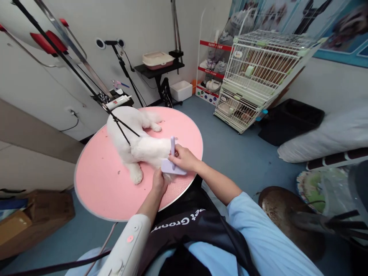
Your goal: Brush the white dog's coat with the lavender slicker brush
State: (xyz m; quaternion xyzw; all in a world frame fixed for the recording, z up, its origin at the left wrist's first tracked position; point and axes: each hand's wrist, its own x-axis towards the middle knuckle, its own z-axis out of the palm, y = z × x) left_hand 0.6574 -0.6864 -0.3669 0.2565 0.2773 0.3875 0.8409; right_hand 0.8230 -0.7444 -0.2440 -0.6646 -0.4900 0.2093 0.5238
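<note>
A white dog (146, 147) lies on the round pink grooming table (100, 188), its head end towards me. Black straps (122, 124) run around its body. My right hand (184, 158) is closed around the handle of a lilac slicker brush (173, 167), whose wide head rests against the dog's fur. My left hand (160, 181) is closed on the dog's fur just below the brush; its fingertips are hidden. A white device with buttons (130, 239) covers part of my left forearm.
A metal arm (77, 50) rises at the table's far left, beside a tool holder (120, 100). Behind stand a black stand (122, 67), a small black table (161, 71) and a wire cage (255, 73). A round metal base (276, 207) is on the right, a cardboard box (48, 218) on the left.
</note>
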